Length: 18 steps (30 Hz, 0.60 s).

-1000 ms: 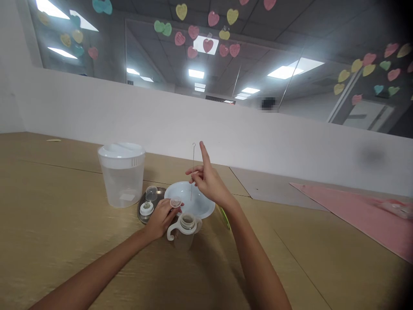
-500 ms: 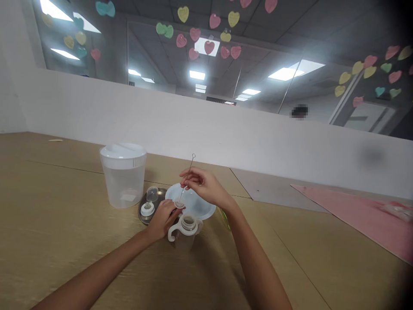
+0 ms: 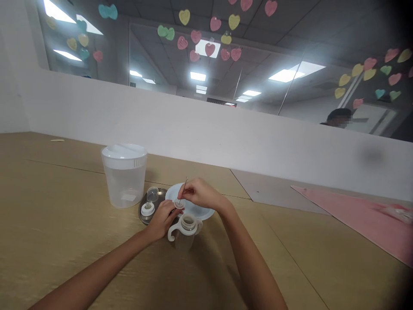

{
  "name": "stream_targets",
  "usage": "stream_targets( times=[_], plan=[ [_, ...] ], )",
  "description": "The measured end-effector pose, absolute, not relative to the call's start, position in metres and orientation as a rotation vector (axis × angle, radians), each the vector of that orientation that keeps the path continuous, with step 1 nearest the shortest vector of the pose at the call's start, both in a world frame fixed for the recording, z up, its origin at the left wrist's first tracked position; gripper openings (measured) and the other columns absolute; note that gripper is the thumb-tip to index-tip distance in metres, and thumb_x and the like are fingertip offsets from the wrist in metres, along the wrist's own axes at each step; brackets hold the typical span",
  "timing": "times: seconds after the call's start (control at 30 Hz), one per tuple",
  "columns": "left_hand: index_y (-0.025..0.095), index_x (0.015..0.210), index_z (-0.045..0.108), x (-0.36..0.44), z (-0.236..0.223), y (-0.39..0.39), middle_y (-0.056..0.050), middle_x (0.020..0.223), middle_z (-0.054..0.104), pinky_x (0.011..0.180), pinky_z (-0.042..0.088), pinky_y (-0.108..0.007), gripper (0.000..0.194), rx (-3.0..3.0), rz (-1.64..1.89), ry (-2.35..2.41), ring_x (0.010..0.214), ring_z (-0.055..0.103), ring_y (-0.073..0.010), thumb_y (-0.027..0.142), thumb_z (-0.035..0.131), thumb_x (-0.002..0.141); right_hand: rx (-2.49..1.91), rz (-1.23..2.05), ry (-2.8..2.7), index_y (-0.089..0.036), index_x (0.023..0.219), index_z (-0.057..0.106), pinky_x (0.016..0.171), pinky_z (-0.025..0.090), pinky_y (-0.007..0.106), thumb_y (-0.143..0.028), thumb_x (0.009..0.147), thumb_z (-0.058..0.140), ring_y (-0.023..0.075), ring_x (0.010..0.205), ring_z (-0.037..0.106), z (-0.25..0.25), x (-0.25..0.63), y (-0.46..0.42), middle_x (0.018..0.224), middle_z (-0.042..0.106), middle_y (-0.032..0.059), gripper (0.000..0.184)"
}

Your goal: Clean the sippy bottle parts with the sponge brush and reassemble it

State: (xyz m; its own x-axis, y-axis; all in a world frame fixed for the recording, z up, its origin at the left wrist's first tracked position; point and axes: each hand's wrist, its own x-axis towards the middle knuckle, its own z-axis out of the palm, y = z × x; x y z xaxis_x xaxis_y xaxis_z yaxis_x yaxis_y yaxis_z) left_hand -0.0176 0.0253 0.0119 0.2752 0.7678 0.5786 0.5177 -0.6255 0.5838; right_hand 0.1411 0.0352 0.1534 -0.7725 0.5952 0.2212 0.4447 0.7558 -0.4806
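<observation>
My left hand (image 3: 162, 220) is closed on a small clear round plastic piece (image 3: 179, 204), held over the near left rim of a white bowl (image 3: 201, 213). Pinched in my right hand (image 3: 202, 193) is a thin metal wire rod (image 3: 186, 184) with a looped top; its lower end goes down into the clear piece, and its tip is hidden. Just in front of the bowl stands an uncapped clear baby bottle (image 3: 187, 223) with white side handles. Left of my left hand, a white bottle collar with a teat (image 3: 147, 209) and a clear dome cap (image 3: 152, 194) sit on a round metal tray (image 3: 143, 218).
A lidded translucent bucket (image 3: 124, 183) stands behind the tray on the wooden table (image 3: 80, 224). A pink mat (image 3: 351, 215) with a clear plastic packet (image 3: 398, 212) lies to the right. Beyond the low white wall (image 3: 180, 125), a person's head (image 3: 339, 117) shows through the glass.
My right hand has come down and left, lowering the wire rod from over the bowl into the clear piece; its raised index finger has folded in. My left hand stays nearly still.
</observation>
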Motion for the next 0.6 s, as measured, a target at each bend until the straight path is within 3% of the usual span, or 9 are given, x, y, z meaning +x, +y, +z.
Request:
stream_targets(
  times=[0.17,0.33,0.6],
  plan=[
    [0.019,0.088,0.066,-0.018,0.014,0.024,-0.005,0.091,0.068,0.085,0.041,-0.033,0.041,2.274,1.283,1.174,0.088,0.059,-0.0199,0.044,0.034,0.092,-0.801,0.589,-2.625,-0.016,0.076,0.069,0.056,0.038,0.019,-0.007,0.076,0.052,0.0095,0.062,0.056,0.156,0.138,0.029,0.069,0.066,-0.0008,0.019],
    [0.018,0.087,0.066,-0.017,0.017,0.022,-0.007,0.091,0.068,0.084,0.042,-0.034,0.042,2.262,1.302,1.187,0.088,0.059,-0.0207,0.044,0.033,0.093,-0.719,0.595,-2.485,-0.018,0.088,0.069,0.06,0.041,0.021,-0.027,0.086,0.052,0.0112,0.068,0.057,0.174,0.144,0.004,0.079,0.067,0.0009,0.02],
    [0.018,0.086,0.066,-0.017,0.009,0.027,-0.006,0.089,0.068,0.083,0.044,-0.034,0.037,2.29,1.322,1.168,0.087,0.058,-0.0211,0.043,0.038,0.091,-0.663,0.441,-2.527,-0.018,0.08,0.07,0.059,0.038,0.022,-0.021,0.086,0.054,0.0112,0.067,0.054,0.18,0.142,-0.01,0.074,0.065,0.0016,0.017]
  ],
)
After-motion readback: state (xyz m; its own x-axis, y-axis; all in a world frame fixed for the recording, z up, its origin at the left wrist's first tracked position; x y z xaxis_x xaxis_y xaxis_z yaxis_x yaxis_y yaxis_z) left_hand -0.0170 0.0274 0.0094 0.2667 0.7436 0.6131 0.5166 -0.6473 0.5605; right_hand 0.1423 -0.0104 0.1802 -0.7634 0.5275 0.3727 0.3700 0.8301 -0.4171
